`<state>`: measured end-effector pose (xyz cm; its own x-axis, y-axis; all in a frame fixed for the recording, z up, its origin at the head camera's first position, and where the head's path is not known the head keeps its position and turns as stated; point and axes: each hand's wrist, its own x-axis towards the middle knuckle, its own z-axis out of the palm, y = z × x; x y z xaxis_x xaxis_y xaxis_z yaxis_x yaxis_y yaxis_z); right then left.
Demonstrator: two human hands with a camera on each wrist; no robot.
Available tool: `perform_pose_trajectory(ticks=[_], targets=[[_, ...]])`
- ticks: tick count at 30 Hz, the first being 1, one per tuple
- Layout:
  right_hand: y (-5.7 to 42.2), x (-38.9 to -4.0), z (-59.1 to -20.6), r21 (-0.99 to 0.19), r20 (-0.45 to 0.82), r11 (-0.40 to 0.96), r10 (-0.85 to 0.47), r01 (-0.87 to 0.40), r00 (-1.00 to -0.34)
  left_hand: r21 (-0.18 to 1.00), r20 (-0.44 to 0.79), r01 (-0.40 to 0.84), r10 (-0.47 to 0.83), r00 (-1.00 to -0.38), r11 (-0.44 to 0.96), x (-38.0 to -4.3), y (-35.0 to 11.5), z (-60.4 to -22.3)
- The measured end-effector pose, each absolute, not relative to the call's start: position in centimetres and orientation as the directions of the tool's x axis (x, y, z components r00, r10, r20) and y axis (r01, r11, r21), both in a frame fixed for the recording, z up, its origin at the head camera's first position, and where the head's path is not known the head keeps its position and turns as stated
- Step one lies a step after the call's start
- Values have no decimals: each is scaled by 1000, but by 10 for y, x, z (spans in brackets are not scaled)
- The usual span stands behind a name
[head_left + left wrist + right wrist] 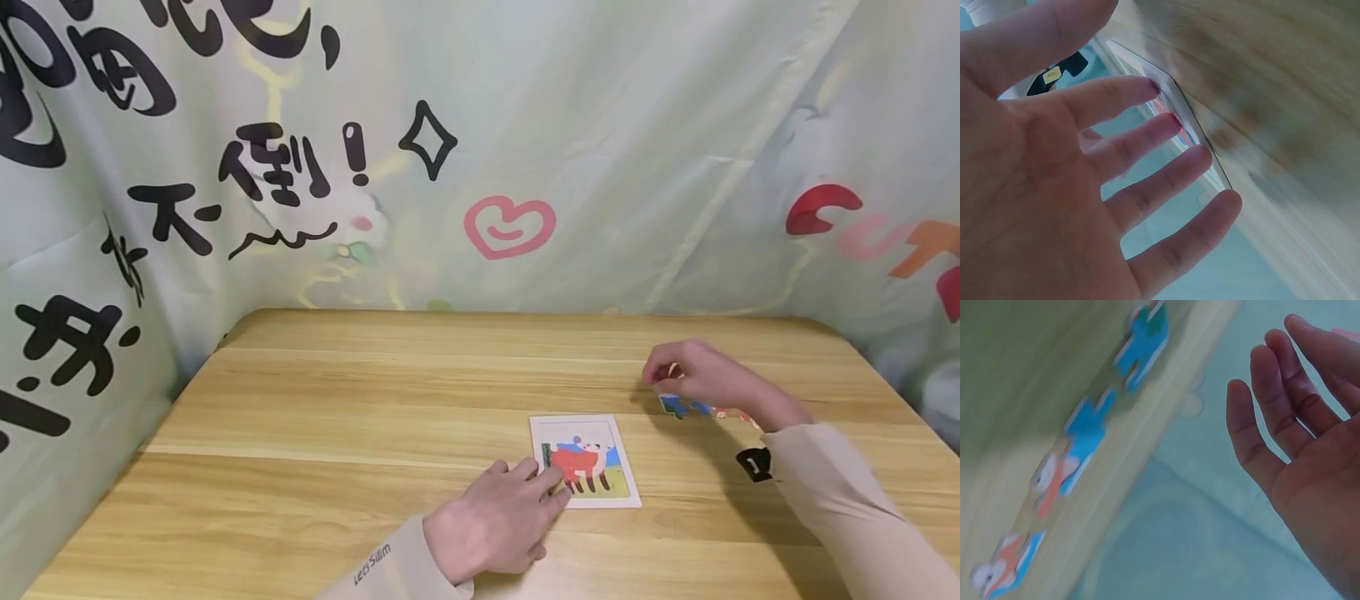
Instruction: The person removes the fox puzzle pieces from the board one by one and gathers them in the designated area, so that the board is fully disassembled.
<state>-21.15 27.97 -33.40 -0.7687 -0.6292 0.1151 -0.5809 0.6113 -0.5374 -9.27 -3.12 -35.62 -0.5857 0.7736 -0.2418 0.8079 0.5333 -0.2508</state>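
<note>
A white-bordered card (626, 497) with a red animal picture lies on the wooden table. My left hand (495, 521) rests at its left edge, fingers spread and fingertips over the picture; the left wrist view shows the fingertips right at the card's border. Farther right, my right hand (697, 375) hovers above a row of jigsaw pieces, fingers loosely bent. One blue-and-green jigsaw piece (1147, 347), a blue piece with orange and white (1088, 434) and another orange-and-white piece (1010, 565) show in the right wrist view. Nothing shows between the right fingers there.
The wooden table (300, 417) runs back to a pale printed curtain (622, 125) with black lettering and a pink heart. A small black object (753, 464) with a white mark shows beside the right sleeve (832, 475).
</note>
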Motion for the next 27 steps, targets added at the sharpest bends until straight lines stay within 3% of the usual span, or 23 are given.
perform_pose_trajectory(ticks=[10, 27], targets=[[244, -210, -341, -548, 148, 500, -731, -670, -666, -162, -275, 819, 772, -573, 551, -93, -35, -354], [202, -204, -355, -579, 63, 471, -789, -666, -612, -144, -254, 830, 790, -558, 540, -97, -36, -354]])
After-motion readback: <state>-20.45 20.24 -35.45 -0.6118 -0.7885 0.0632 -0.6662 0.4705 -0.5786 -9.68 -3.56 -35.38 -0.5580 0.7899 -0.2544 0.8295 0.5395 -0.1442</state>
